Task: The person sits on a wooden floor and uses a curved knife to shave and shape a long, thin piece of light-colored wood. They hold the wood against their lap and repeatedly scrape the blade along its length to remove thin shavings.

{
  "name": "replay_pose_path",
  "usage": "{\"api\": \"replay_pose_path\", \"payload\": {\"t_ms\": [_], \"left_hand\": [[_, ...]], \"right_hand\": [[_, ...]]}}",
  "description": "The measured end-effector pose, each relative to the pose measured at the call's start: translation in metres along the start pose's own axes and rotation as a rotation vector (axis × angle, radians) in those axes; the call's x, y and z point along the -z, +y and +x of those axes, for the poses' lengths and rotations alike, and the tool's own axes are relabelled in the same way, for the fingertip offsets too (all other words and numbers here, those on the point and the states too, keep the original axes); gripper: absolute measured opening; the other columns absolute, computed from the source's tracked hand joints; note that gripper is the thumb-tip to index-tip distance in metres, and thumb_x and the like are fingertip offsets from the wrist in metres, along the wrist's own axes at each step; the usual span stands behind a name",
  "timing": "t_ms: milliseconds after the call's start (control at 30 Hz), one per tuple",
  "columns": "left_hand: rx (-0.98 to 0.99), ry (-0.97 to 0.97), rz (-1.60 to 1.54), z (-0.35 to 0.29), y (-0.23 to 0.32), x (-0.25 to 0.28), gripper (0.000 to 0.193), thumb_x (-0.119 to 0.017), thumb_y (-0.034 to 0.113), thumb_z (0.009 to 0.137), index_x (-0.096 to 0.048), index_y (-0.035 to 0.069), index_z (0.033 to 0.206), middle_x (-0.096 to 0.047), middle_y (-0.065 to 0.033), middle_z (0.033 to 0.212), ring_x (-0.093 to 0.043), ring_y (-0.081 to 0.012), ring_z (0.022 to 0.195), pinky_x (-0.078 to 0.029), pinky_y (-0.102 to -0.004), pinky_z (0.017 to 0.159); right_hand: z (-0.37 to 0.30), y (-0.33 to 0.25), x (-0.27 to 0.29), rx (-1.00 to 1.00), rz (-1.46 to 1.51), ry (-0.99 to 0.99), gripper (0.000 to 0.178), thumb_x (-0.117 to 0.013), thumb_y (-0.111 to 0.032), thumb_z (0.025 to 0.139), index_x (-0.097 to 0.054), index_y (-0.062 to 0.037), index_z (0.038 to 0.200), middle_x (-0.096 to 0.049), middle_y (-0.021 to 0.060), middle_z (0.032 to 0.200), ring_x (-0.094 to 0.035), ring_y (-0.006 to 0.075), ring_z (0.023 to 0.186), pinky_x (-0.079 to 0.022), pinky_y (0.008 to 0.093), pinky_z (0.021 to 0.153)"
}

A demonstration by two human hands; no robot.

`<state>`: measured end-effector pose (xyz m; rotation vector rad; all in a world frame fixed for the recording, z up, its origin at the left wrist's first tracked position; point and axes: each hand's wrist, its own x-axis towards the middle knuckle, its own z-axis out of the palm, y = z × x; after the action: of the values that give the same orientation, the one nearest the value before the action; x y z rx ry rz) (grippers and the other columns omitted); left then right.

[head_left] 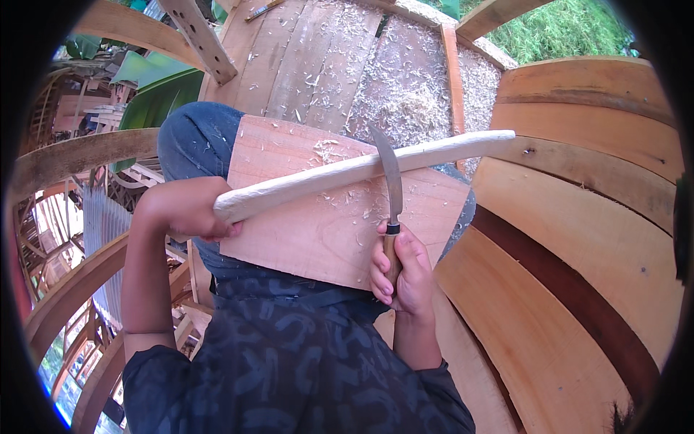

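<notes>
While the left hand (205, 208) grips 1 stick (311, 183), the right hand (410, 275) holds 1 knife (394, 197); between them lies 1 board (311, 235).

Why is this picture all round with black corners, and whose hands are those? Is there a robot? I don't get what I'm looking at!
There's no robot here, just a person using two bare hands. The camera is worn on the person's head and looks down, so you see what's below it. Its very wide lens makes the round shape and bends straight edges.

A flat wooden board lies across the person's lap, over blue trousers, with little curly shavings on it. Many more cover the floor planks beyond.

The left hand grips one end of a long, pale stick. The right hand holds a curved knife by its wooden handle, and the blade crosses over the stick.
</notes>
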<state>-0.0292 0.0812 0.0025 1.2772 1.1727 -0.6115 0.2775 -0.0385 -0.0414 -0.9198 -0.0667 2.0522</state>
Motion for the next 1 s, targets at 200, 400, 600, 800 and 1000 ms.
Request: {"api": "replay_pose_path", "payload": {"t_ms": [200,400,600,800,1000], "left_hand": [[0.033,0.004,0.039,-0.003,0.004,0.0,0.026,-0.072,0.024,0.076,-0.065,0.0,0.077,-0.062,-0.0046,0.06,-0.06,-0.0134,0.054,-0.046,-0.0292,0.054],[-0.022,-0.02,-0.026,-0.001,-0.004,-0.002,0.027,-0.072,0.025,0.076,-0.066,-0.002,0.08,-0.064,-0.0062,0.062,-0.061,-0.014,0.054,-0.046,-0.0299,0.055],[0.002,-0.018,-0.04,-0.002,0.0,-0.002,0.02,-0.071,0.021,0.076,-0.066,0.003,0.079,-0.063,-0.0034,0.062,-0.061,-0.0121,0.055,-0.047,-0.0286,0.054],[-0.009,-0.027,-0.019,0.001,0.002,0.0,0.018,-0.07,0.02,0.076,-0.066,0.002,0.079,-0.063,-0.0029,0.061,-0.061,-0.0117,0.055,-0.047,-0.0286,0.053],[-0.003,-0.025,-0.014,-0.001,0.004,0.0,0.026,-0.072,0.023,0.076,-0.066,-0.002,0.08,-0.064,-0.0065,0.063,-0.061,-0.0142,0.055,-0.047,-0.0297,0.055]], "right_hand": [[0.005,-0.012,0.008,0.078,-0.09,0.103,0.033,-0.037,-0.028,0.102,-0.047,-0.0014,0.119,-0.046,0.0056,0.069,-0.039,0.0088,0.038,-0.032,0.0213,0.029],[0.009,-0.016,0.014,0.123,-0.091,0.183,0.033,-0.04,-0.03,0.102,-0.047,-0.0024,0.118,-0.047,0.0054,0.071,-0.039,0.0087,0.038,-0.032,0.0213,0.029],[0.004,-0.014,0.009,0.124,-0.075,0.165,0.032,-0.039,-0.029,0.102,-0.048,-0.0025,0.117,-0.046,0.0047,0.071,-0.04,0.0083,0.039,-0.033,0.0205,0.03],[0.001,-0.017,0.007,0.033,-0.213,0.079,0.031,-0.041,-0.027,0.101,-0.051,-0.0016,0.116,-0.048,0.0043,0.07,-0.042,0.008,0.04,-0.034,0.0201,0.031],[0.0,-0.022,0.008,-0.025,-0.234,0.054,0.033,-0.039,-0.028,0.102,-0.048,0.0007,0.116,-0.045,0.0045,0.067,-0.039,0.0073,0.038,-0.033,0.0206,0.029]]}}
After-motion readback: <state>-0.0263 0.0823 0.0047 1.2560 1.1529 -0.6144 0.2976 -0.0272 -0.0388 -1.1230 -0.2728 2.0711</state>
